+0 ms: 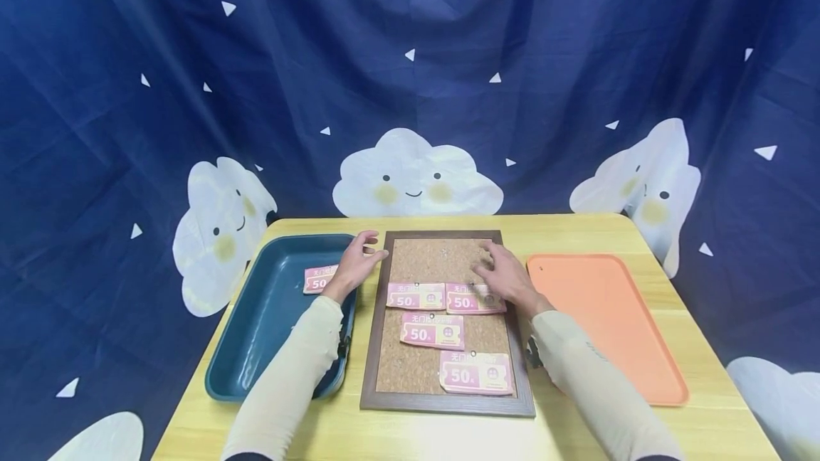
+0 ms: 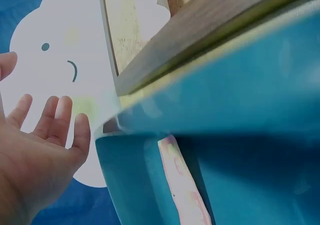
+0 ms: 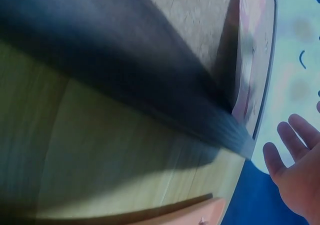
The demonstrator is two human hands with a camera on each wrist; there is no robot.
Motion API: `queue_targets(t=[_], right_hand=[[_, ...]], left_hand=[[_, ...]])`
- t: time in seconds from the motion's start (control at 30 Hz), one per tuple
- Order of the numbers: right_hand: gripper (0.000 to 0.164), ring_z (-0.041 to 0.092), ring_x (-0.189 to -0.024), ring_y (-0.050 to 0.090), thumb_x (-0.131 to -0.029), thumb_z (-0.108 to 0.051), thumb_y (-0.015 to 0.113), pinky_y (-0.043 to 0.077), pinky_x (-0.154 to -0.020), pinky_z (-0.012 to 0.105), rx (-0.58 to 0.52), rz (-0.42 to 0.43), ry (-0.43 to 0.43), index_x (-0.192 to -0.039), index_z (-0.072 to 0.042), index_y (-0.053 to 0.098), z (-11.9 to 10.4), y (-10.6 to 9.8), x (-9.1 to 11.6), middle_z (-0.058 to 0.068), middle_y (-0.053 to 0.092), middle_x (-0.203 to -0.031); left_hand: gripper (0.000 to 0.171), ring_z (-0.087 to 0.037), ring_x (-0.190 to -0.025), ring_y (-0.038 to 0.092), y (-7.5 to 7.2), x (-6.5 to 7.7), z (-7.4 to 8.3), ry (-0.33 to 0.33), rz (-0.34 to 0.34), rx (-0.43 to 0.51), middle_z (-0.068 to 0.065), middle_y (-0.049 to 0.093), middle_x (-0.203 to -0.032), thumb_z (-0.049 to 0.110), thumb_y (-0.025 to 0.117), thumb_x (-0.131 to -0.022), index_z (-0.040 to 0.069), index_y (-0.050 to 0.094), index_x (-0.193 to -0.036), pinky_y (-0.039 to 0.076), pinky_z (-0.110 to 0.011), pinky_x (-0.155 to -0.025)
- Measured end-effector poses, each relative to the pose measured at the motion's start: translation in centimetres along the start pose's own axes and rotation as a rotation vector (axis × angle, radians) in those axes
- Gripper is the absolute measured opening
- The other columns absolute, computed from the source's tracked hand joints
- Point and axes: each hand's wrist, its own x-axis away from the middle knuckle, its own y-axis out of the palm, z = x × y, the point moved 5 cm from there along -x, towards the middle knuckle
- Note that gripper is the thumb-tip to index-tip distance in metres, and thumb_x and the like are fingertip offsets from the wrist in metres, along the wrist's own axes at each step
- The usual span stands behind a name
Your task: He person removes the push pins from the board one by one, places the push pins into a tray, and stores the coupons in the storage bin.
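A cork board (image 1: 410,368) in a dark frame bears several pink "50" coupons (image 1: 432,333), each with a small round pin head near its top edge. My left hand (image 1: 359,263) hovers by the board's left frame and the blue bin's rim, fingers loosely spread and holding nothing. Over the upper right of the board is my right hand (image 1: 509,277), slightly blurred, its fingers loosely bent above the upper right coupon (image 1: 466,299). In the right wrist view the fingers (image 3: 292,140) look apart, with nothing seen between them. One more coupon (image 1: 317,279) lies inside the blue bin.
The deep blue bin (image 1: 214,375) stands left of the board on the wooden table (image 1: 557,233). At the right lies a shallow orange tray (image 1: 608,319) with a tiny pin-like item (image 1: 540,269) in its far left corner. A dark blue curtain (image 1: 410,13) with clouds hangs behind.
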Motion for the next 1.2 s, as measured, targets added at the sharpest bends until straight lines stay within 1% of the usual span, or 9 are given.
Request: queue_targets(t=[0.17,0.27,0.4,0.5,0.57,0.73,0.9,1.0,1.2], right_hand=[[0.061,0.035,-0.133,0.045,-0.093,-0.042,0.057,0.035,-0.108,0.055,-0.011,-0.008,-0.010,-0.146,-0.019,0.039,-0.8,0.7,0.0,0.010,0.043,-0.149],[0.060,0.034,-0.130,0.049,-0.092,-0.041,0.059,0.036,-0.107,0.054,-0.021,-0.012,-0.028,-0.144,-0.018,0.041,-1.4,1.2,-0.1,0.010,0.046,-0.147],[0.059,0.033,-0.129,0.050,-0.092,-0.040,0.060,0.035,-0.108,0.053,-0.026,-0.019,-0.038,-0.143,-0.018,0.043,-1.9,1.8,-0.1,0.010,0.049,-0.144],[0.058,0.033,-0.129,0.050,-0.092,-0.040,0.060,0.035,-0.108,0.054,-0.022,-0.020,-0.047,-0.142,-0.017,0.044,-2.1,2.1,-0.1,0.011,0.050,-0.142],[0.057,0.033,-0.129,0.050,-0.092,-0.040,0.060,0.035,-0.108,0.054,-0.019,-0.020,-0.051,-0.142,-0.018,0.045,-2.4,2.3,0.0,0.011,0.051,-0.142],[0.057,0.032,-0.129,0.050,-0.091,-0.042,0.060,0.036,-0.107,0.053,-0.016,-0.025,-0.051,-0.141,-0.020,0.045,-2.9,2.7,0.0,0.008,0.052,-0.141],[0.058,0.031,-0.127,0.052,-0.091,-0.041,0.060,0.038,-0.106,0.053,-0.007,-0.031,-0.061,-0.142,-0.018,0.045,-3.4,2.8,0.0,0.008,0.054,-0.140],[0.058,0.031,-0.125,0.054,-0.091,-0.040,0.061,0.039,-0.104,0.053,-0.001,-0.032,-0.064,-0.142,-0.019,0.046,-3.6,2.9,0.0,0.008,0.055,-0.138],[0.056,0.031,-0.124,0.054,-0.090,-0.041,0.062,0.039,-0.105,0.053,0.006,-0.056,-0.082,-0.140,-0.019,0.048,-4.2,3.5,0.1,0.008,0.058,-0.134]], left_hand=[[0.058,-0.027,-0.119,0.053,0.8,0.0,0.4,0.006,-0.033,-0.017,-0.007,0.051,-0.137,0.035,0.063,-0.090,0.020,0.043,-0.141,0.047,-0.045,-0.094],[0.057,-0.029,-0.120,0.053,1.2,0.1,0.5,0.015,-0.055,-0.019,-0.010,0.049,-0.139,0.034,0.062,-0.090,0.020,0.043,-0.141,0.047,-0.045,-0.093],[0.055,-0.031,-0.122,0.052,1.9,0.2,0.6,0.023,-0.085,-0.026,-0.013,0.047,-0.142,0.033,0.061,-0.089,0.019,0.043,-0.139,0.047,-0.045,-0.093],[0.054,-0.030,-0.122,0.052,2.4,0.2,0.6,0.020,-0.098,-0.030,-0.012,0.047,-0.142,0.031,0.061,-0.089,0.018,0.043,-0.138,0.046,-0.045,-0.094],[0.055,-0.031,-0.122,0.052,2.7,0.3,0.5,0.025,-0.106,-0.031,-0.013,0.047,-0.141,0.029,0.062,-0.088,0.016,0.044,-0.138,0.046,-0.045,-0.096],[0.054,-0.033,-0.119,0.053,3.6,0.4,0.5,0.060,-0.129,-0.036,-0.016,0.049,-0.137,0.019,0.064,-0.088,0.010,0.044,-0.138,0.042,-0.046,-0.101],[0.053,-0.036,-0.113,0.050,4.1,0.6,0.5,0.083,-0.158,-0.070,-0.022,0.050,-0.129,0.015,0.064,-0.087,0.004,0.046,-0.135,0.041,-0.046,-0.099],[0.052,-0.036,-0.113,0.051,4.5,0.8,0.4,0.089,-0.184,-0.090,-0.022,0.051,-0.129,0.015,0.065,-0.086,0.003,0.048,-0.134,0.042,-0.047,-0.098],[0.044,-0.035,-0.119,0.052,5.0,1.1,0.4,0.092,-0.240,-0.128,-0.017,0.051,-0.130,0.017,0.069,-0.086,0.007,0.056,-0.127,0.042,-0.049,-0.101]])
